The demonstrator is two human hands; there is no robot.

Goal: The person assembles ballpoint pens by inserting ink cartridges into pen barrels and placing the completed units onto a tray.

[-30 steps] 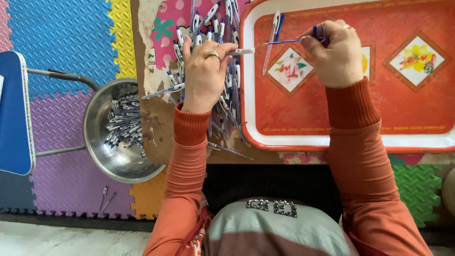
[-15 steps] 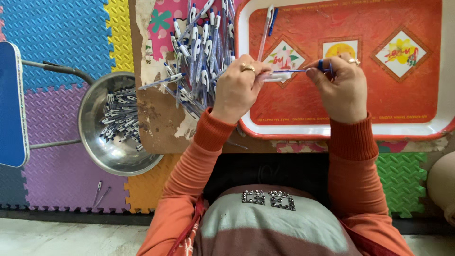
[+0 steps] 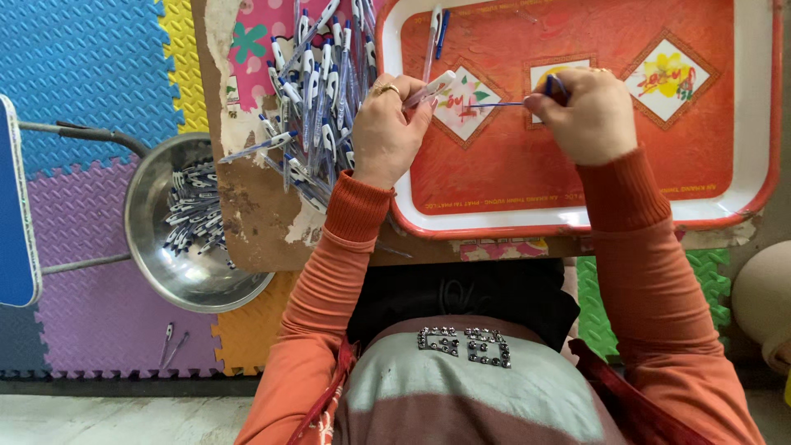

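Note:
My left hand [image 3: 386, 132] grips a clear pen barrel [image 3: 430, 88] with a white end, pointing right over the edge of the orange tray [image 3: 577, 222]. My right hand [image 3: 581, 111] pinches a thin blue refill [image 3: 498, 105] whose tip points left toward the barrel's mouth. The two hands are a short gap apart above the tray. A heap of blue-and-white pens [image 3: 317, 78] lies on the worn board [image 3: 247, 222] just left of my left hand.
Two finished pens [image 3: 437, 33] lie at the tray's top left. A steel bowl [image 3: 161, 272] with several pen parts sits on the foam floor mat [image 3: 82, 74] at left. A blue stool [image 3: 16, 206] stands at the far left. Two loose parts [image 3: 171, 344] lie on the mat.
My left hand left the pen heap holding a barrel and came right to the tray. My right hand kept the blue refill and now lines it up with the barrel.

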